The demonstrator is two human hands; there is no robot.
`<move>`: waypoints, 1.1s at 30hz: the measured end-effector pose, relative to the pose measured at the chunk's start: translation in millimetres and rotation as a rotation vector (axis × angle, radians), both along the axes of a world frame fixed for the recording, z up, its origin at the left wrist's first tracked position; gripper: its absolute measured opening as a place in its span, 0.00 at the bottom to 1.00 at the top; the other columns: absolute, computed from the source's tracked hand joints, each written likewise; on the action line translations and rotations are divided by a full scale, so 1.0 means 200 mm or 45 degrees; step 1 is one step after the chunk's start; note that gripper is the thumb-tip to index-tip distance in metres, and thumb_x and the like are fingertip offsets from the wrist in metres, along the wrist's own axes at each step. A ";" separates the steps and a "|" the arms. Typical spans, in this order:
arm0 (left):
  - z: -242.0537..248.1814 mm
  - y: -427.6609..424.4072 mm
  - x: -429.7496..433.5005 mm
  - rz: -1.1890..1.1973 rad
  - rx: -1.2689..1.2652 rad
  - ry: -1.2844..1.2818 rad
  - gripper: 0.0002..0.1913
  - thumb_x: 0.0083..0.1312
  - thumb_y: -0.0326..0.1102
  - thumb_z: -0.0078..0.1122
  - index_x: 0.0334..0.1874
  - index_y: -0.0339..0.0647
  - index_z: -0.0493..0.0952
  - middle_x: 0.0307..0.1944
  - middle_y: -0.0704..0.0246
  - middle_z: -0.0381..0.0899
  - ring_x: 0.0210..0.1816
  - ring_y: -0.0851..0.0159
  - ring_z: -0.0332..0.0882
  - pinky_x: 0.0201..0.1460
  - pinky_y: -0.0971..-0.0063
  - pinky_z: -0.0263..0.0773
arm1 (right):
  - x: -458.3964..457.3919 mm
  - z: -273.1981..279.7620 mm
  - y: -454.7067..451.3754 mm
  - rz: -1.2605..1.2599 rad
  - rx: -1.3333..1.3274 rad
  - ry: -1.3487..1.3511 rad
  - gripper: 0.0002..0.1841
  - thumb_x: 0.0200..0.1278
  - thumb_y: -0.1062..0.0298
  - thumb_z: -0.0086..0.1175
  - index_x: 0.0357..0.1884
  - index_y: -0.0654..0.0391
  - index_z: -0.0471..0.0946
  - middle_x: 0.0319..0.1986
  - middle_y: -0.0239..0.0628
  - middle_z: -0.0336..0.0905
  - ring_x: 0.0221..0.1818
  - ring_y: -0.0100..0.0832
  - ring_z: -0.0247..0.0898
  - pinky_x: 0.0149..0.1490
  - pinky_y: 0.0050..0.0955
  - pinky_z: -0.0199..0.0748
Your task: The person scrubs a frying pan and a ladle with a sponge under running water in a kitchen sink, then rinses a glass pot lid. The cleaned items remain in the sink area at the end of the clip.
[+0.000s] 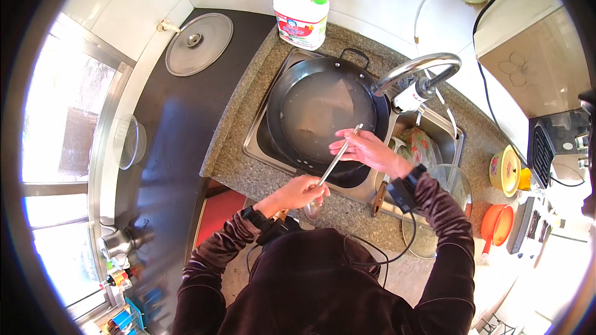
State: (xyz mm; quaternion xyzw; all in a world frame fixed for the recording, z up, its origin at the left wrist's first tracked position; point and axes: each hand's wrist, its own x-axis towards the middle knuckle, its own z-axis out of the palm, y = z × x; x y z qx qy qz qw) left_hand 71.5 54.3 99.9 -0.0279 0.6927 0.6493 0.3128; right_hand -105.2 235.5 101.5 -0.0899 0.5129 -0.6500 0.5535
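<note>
My left hand [305,192] is closed around the lower shaft of a long metal ladle or spoon [335,162], whose bowl hangs below the hand near the counter's front edge. The upper end of the handle rests against my right hand [361,149], whose fingers are partly spread; whether they grip it I cannot tell. Both hands are at the near side of a large black wok [274,125], which sits over the left sink basin and holds cloudy water. A curved chrome faucet [414,67] reaches over the wok's right rim.
A white pump jug [300,18] stands behind the wok. The right basin [454,142] holds a patterned plastic bag [421,144]. A wooden-handled utensil [379,199] and glass lid [458,186] lie beside it. A metal lid [200,51] is at left, an orange strainer or scoop [497,225] at right.
</note>
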 end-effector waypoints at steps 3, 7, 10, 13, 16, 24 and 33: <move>-0.04 0.00 0.02 0.240 -0.013 0.092 0.14 0.73 0.39 0.46 0.48 0.36 0.75 0.34 0.72 0.79 0.36 0.76 0.75 0.41 0.81 0.69 | -0.03 -0.03 -0.15 -0.112 -0.072 -0.128 0.17 0.72 0.56 0.43 0.44 0.62 0.68 0.32 0.42 0.76 0.38 0.40 0.79 0.49 0.39 0.79; -0.10 -0.12 0.16 0.616 -0.037 0.095 0.16 0.73 0.40 0.48 0.51 0.35 0.75 0.38 0.71 0.78 0.39 0.75 0.76 0.44 0.79 0.72 | -0.27 -0.10 -0.26 -0.354 0.053 0.138 0.10 0.70 0.63 0.42 0.36 0.59 0.67 0.23 0.35 0.72 0.27 0.37 0.78 0.37 0.37 0.82; -0.15 -0.25 0.31 0.780 -0.101 -0.032 0.15 0.72 0.40 0.49 0.49 0.33 0.75 0.36 0.70 0.78 0.38 0.75 0.76 0.43 0.80 0.73 | -0.47 -0.22 -0.37 -0.303 0.241 0.504 0.10 0.71 0.61 0.42 0.37 0.57 0.68 0.22 0.34 0.70 0.25 0.32 0.76 0.37 0.34 0.80; -0.22 -0.30 0.44 0.911 -0.022 -0.086 0.14 0.72 0.37 0.49 0.47 0.31 0.74 0.34 0.69 0.79 0.35 0.75 0.75 0.41 0.83 0.72 | -0.56 -0.43 -0.50 -0.284 0.503 0.781 0.13 0.65 0.59 0.49 0.41 0.59 0.71 0.24 0.38 0.73 0.28 0.36 0.76 0.39 0.37 0.79; -0.28 -0.28 0.52 1.044 0.057 -0.152 0.13 0.71 0.37 0.52 0.46 0.33 0.75 0.33 0.72 0.78 0.34 0.77 0.75 0.39 0.85 0.70 | -0.56 -0.62 -0.57 -0.131 0.802 1.721 0.20 0.54 0.57 0.57 0.45 0.57 0.73 0.27 0.44 0.76 0.33 0.42 0.77 0.44 0.44 0.76; -0.38 -0.21 0.61 0.694 -0.226 -0.228 0.16 0.65 0.42 0.61 0.43 0.33 0.76 0.32 0.68 0.81 0.36 0.73 0.79 0.42 0.77 0.73 | -0.53 -0.62 -0.60 0.415 1.014 1.838 0.15 0.46 0.61 0.56 0.38 0.54 0.78 0.32 0.45 0.79 0.39 0.48 0.77 0.49 0.48 0.70; -0.35 -0.16 0.54 0.497 0.149 -0.674 0.16 0.68 0.42 0.57 0.45 0.34 0.74 0.31 0.70 0.79 0.34 0.73 0.78 0.40 0.78 0.73 | -0.98 -0.45 -0.48 -0.261 1.093 2.155 0.18 0.53 0.64 0.52 0.46 0.61 0.75 0.50 0.51 0.66 0.56 0.52 0.62 0.55 0.52 0.63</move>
